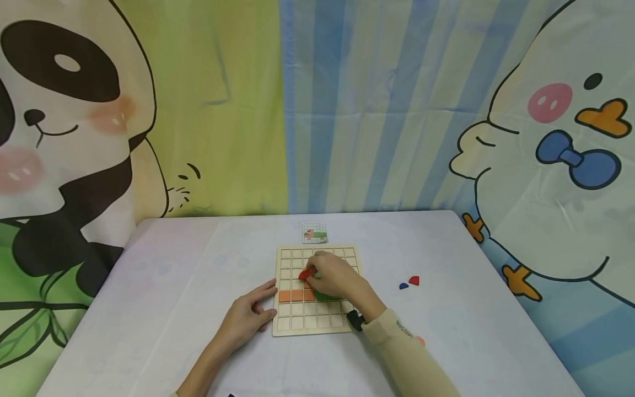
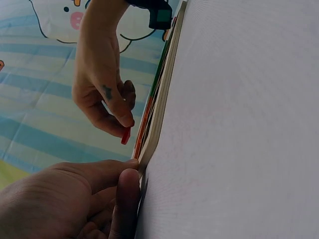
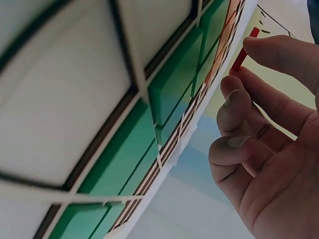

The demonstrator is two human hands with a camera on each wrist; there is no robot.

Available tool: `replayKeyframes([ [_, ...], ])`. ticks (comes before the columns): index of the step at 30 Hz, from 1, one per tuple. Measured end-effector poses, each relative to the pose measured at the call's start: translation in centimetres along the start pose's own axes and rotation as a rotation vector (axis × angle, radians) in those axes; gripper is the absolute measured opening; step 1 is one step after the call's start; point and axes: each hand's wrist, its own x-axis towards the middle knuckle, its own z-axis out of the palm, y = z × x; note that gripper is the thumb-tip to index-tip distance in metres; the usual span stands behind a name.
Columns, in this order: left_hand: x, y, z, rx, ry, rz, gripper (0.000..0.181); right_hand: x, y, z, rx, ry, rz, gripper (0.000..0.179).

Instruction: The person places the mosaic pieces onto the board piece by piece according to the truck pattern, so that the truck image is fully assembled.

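A wooden grid board (image 1: 312, 325) lies on the table. My right hand (image 1: 337, 275) is over its upper middle and pinches a red rounded tile (image 1: 303, 274) between thumb and fingertip. Edge-on in the right wrist view, the same red tile (image 3: 245, 50) is a thin strip, tilted above the grid. My left hand (image 1: 244, 317) stays at the board's left side, fingers extended, and its fingertips (image 2: 130, 163) touch the edge. Orange tiles (image 1: 296, 295) fill cells in one row, with green tiles (image 3: 174, 74) beside them, partly hidden under my right hand.
Behind the board lies a small picture card (image 1: 315, 233) with a coloured grid pattern. To the right are a red piece (image 1: 414, 280) and a blue piece (image 1: 404, 286). An orange piece (image 1: 420, 341) peeks out beside my right sleeve (image 1: 407, 347).
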Motion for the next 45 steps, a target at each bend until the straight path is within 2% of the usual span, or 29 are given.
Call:
replayKeyframes([
  [7, -0.1, 0.0, -0.1, -0.001, -0.003, 0.004, 0.056, 0.9, -0.3, 0.5, -0.012, -0.006, -0.005, 0.019],
  [14, -0.1, 0.0, -0.1, 0.001, -0.007, 0.007, 0.056, 1.4, -0.9, 0.6, -0.028, -0.031, 0.027, 0.015],
  [24, -0.1, 0.0, 0.0, 0.015, -0.002, 0.007, 0.056, 2.0, -0.8, 0.9, -0.025, -0.037, 0.038, 0.02],
  [37, -0.1, 0.0, -0.1, 0.024, 0.01, 0.0, 0.055, 1.9, -0.9, 0.7, -0.02, -0.049, 0.026, 0.022],
  [45, -0.1, 0.0, 0.1, 0.037, 0.014, -0.035, 0.056, 1.5, -0.7, 0.4, -0.022, -0.041, 0.025, 0.023],
])
